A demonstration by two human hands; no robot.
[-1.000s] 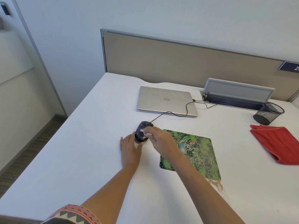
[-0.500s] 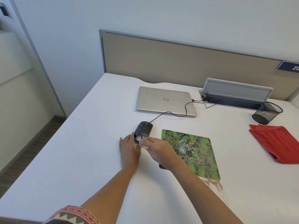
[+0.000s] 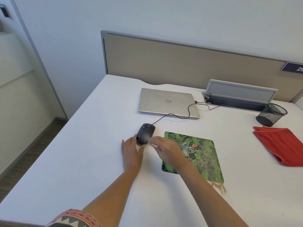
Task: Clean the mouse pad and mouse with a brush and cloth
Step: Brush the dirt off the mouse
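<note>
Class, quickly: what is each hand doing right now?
Left hand: open, flat beside the mouse.
Right hand: closed on a white brush.

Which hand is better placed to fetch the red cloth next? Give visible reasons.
Right, probably. The red cloth lies right of the mouse pad, nearer the right hand; the left hand rests against the mouse, farther away. The right hand holds the brush, though.

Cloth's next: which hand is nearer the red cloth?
Right. The right hand is at the mouse pad's left edge, left of the red cloth; the left hand lies further left.
</note>
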